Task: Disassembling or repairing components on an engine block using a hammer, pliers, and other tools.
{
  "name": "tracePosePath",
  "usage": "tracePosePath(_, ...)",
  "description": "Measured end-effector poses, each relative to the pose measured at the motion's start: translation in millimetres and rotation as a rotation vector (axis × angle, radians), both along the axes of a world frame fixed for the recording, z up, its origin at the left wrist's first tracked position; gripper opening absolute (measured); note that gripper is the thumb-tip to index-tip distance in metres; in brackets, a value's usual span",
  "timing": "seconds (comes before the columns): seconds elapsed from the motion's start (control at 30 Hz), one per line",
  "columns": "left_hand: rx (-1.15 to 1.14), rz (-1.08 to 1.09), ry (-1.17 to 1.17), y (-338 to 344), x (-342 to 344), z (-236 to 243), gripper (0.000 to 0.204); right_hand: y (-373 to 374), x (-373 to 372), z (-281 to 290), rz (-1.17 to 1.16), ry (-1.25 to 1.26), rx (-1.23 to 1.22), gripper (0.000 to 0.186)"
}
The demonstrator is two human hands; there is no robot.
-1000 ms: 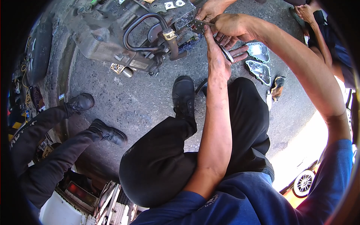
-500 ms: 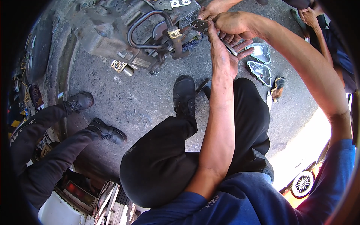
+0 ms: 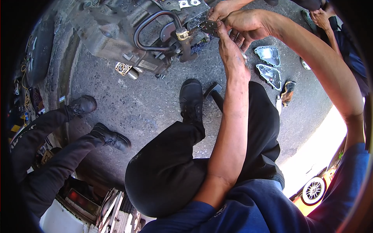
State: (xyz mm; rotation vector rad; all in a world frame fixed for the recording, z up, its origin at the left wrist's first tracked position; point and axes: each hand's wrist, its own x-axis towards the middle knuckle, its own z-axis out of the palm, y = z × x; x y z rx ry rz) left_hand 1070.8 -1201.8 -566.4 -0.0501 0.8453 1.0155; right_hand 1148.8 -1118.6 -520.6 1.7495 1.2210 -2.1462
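My left hand (image 3: 232, 50) reaches up beside a large grey metal gearbox-like casing (image 3: 116, 37). Its thumb and fingers are closed on a small dark metal plate with holes (image 3: 210, 27). My right hand (image 3: 248, 24) bends over from the right, right next to the left one, with its fingers curled down. What those fingers grip, if anything, is hidden. A small bit of a bright metal piece (image 3: 244, 55) shows beside my left palm. Another person's hand (image 3: 220, 11) comes in from the top and is close to the plate.
A bent dark tube handle (image 3: 136, 33) rises from the casing. On the ground lie two silver covers (image 3: 268, 55), a hammer (image 3: 213, 90), a brown-and-black piece (image 3: 287, 93) and a metal part with a patterned face (image 3: 123, 69). A person's legs (image 3: 50, 155) are at left; another person's hands (image 3: 321, 18) are top right.
My right fingers have drawn in and curled more. The bright metal piece beside my left palm is now mostly hidden. My left forearm has shifted slightly right, uncovering more of the hammer.
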Motion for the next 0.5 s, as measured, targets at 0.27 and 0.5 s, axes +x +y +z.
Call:
tracePosePath(0.27, 0.018, 0.031, 0.049, 1, -3, 0, 0.078, 9, -4, 4, 0.055, 0.013, -0.09, 0.052)
tracePosePath(0.5, 0.032, 0.044, -0.045, 0, 0, -10, 0.07, 2, -11, 6, 0.117, -0.14, 0.003, 0.042)
